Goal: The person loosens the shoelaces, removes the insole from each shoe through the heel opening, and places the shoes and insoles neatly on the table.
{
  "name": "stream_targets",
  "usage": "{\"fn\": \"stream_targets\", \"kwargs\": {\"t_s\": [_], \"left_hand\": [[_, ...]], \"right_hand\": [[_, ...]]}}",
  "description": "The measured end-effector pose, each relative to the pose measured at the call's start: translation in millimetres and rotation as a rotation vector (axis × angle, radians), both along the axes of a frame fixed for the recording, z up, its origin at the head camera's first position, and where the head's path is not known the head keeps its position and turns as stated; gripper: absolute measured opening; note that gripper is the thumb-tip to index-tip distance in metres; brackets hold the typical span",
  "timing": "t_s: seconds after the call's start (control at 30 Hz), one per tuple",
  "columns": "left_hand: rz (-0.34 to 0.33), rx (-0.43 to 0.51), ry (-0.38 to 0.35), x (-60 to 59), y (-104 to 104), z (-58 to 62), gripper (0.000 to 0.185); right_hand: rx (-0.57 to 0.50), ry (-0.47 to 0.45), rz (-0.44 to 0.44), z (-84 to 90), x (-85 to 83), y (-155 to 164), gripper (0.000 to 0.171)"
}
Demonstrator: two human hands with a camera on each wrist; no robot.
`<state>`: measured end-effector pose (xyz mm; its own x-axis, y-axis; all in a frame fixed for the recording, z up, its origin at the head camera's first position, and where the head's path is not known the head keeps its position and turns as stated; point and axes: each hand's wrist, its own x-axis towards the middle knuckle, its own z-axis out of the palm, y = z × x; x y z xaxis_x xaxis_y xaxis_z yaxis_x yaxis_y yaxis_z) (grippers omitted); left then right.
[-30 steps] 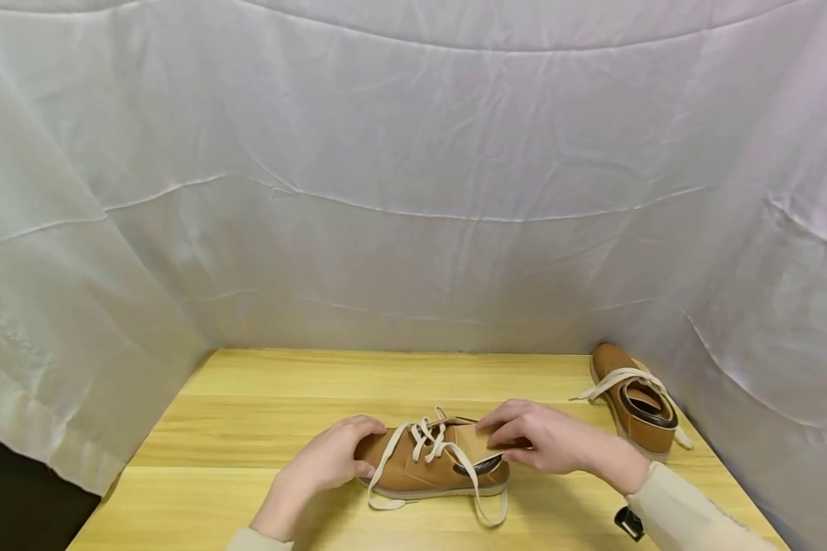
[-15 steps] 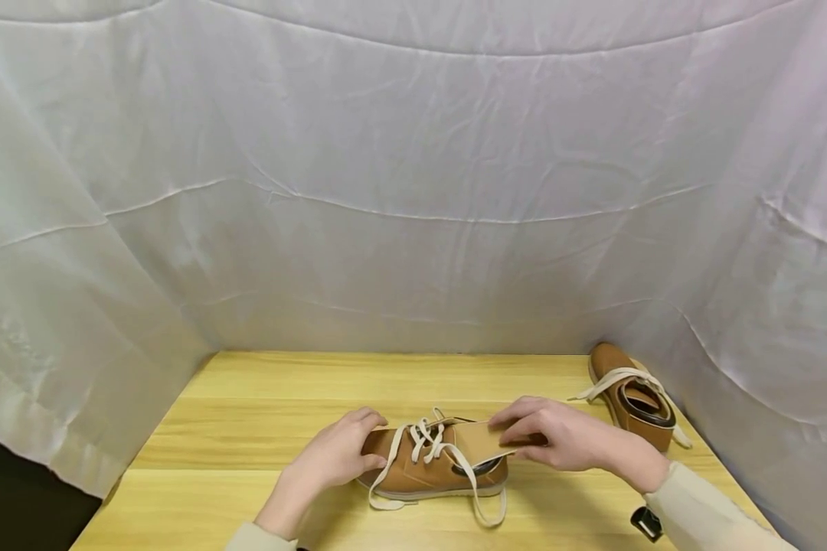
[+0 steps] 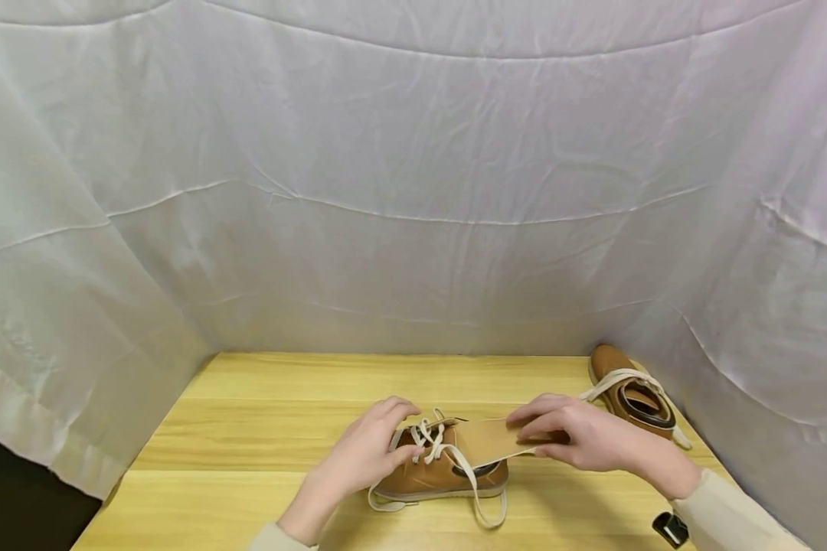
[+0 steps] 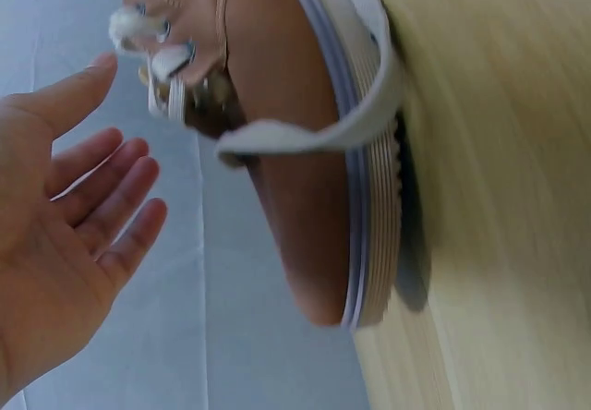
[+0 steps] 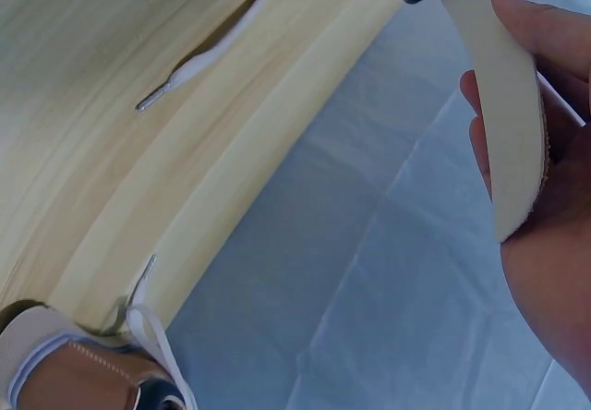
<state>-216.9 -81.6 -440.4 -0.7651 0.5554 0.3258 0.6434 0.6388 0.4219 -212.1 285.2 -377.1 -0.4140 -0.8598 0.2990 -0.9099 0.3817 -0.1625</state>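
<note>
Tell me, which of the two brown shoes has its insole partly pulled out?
The near shoe in the middle of the table, between both hands. The right hand pinches its tan insole, which sticks out of the opening. The other shoe, at the table's far right edge, lies untouched.

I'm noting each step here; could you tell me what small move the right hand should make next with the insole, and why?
Probably keep drawing the insole rightward, out of the near shoe: the right hand pinches its heel end, its front seems still inside, and the left hand rests at the laces.

Right hand [image 5: 545,198] pinches a pale insole [image 5: 494,87] — laces [image 5: 199,64] trail across the wooden table [image 5: 111,105].
</note>
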Motion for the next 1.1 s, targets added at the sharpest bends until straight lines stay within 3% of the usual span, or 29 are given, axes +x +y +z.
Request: {"fn": "stream_targets", "kwargs": {"t_s": [0.43, 0.6, 0.83, 0.97, 1.1], "left_hand": [[-0.135, -0.061, 0.131, 5.9, 39.1, -3.2, 0.048], [-0.156, -0.147, 0.198, 7.9, 48.1, -4.7, 0.041], [-0.2, -0.312, 0.278, 12.2, 57.9, -4.7, 0.034], [-0.214, -0.383, 0.285, 14.8, 62.7, -5.3, 0.038], [-0.222, -0.392, 0.268, 15.2, 64.1, -4.8, 0.039]], "right_hand": [[-0.073, 0.044, -0.046, 8.9, 18.2, 31.9, 0.042], [-0.108, 0.061, -0.119, 8.8, 25.2, 48.2, 0.048], [-0.194, 0.166, -0.273, -4.4, 25.3, 53.9, 0.046], [-0.24, 0.167, -0.421, -18.4, 24.2, 48.5, 0.04], [-0.283, 0.153, -0.566, -36.1, 16.1, 42.2, 0.036]]}}
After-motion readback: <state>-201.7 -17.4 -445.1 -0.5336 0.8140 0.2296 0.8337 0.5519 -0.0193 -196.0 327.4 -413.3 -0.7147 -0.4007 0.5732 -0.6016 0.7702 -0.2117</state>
